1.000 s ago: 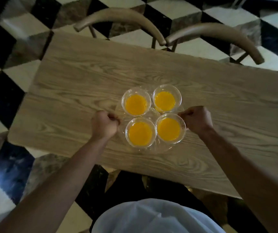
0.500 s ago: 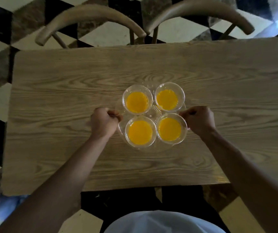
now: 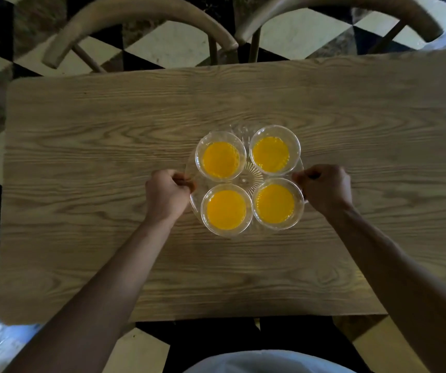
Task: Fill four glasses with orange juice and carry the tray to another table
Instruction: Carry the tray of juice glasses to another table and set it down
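Note:
A clear round glass tray [image 3: 246, 179] sits over the middle of a wooden table [image 3: 81, 184]. On it stand several clear glasses of orange juice in a square: far left [image 3: 220, 160], far right [image 3: 271, 153], near left [image 3: 226, 210] and near right [image 3: 275, 203]. My left hand [image 3: 166, 193] is closed on the tray's left rim. My right hand [image 3: 324, 187] is closed on its right rim. Whether the tray rests on the table or hangs just above it, I cannot tell.
Two curved wooden chair backs [image 3: 141, 22] [image 3: 337, 12] stand just beyond the table's far edge. A black, white and brown checkered floor [image 3: 162, 49] surrounds the table. My light-coloured top [image 3: 265, 362] shows at the bottom edge.
The view has swung so the table now lies square in front of me and closer. Both hands keep the same grip on the tray, which stays over the table's middle.

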`<state>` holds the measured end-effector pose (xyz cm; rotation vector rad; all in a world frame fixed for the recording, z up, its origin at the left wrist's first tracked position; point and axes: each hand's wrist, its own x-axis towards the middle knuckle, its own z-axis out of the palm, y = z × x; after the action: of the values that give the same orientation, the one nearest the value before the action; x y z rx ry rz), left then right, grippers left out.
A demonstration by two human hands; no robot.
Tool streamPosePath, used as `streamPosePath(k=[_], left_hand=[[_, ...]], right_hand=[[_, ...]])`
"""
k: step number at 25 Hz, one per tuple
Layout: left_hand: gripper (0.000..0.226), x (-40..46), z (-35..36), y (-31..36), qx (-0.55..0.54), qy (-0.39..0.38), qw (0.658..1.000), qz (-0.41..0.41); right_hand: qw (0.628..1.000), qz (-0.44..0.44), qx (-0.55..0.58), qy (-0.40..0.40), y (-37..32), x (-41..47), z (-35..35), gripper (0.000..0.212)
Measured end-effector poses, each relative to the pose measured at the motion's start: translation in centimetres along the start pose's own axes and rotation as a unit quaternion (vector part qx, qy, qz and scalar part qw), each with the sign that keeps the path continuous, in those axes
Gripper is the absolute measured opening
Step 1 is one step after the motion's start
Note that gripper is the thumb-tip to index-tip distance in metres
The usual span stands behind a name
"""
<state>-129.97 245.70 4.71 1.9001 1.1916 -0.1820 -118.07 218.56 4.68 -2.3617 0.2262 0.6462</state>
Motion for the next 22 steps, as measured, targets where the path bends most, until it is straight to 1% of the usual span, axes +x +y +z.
streamPosePath(k=[2, 6, 9, 13, 19, 22], left_hand=[[0.019, 0.2, 0.3, 0.1, -0.001, -0.002, 1.0, 0.003], [0.017, 1.0, 0.9, 0.1, 0.01, 0.001, 1.0, 0.007], [0.026, 1.5, 1.1, -0.2, 0.016, -0.003, 1.0, 0.003], [0.015, 2.2, 1.2, -0.5, 0.007, 0.001, 1.0, 0.006], [0.019, 2.4, 1.3, -0.7, 0.004, -0.012, 1.0, 0.001], [0.019, 2.5, 1.5, -0.8, 0.012, -0.01, 1.0, 0.003]], right_hand=[[1.0, 0.0, -0.001, 0.006, 0.1, 0.5, 0.1, 0.019], [1.0, 0.002, 0.002, 0.005, 0.4, 1.1, 0.4, 0.017], [1.0, -0.001, 0.004, 0.003, 0.6, 1.2, 0.6, 0.017], [1.0, -0.005, 0.011, 0.002, 0.5, 1.0, 0.9, 0.015], [1.0, 0.001, 0.022, 0.007, 0.6, 0.8, 1.2, 0.017], [1.0, 0.0, 0.021, 0.007, 0.9, 0.7, 1.2, 0.008]])
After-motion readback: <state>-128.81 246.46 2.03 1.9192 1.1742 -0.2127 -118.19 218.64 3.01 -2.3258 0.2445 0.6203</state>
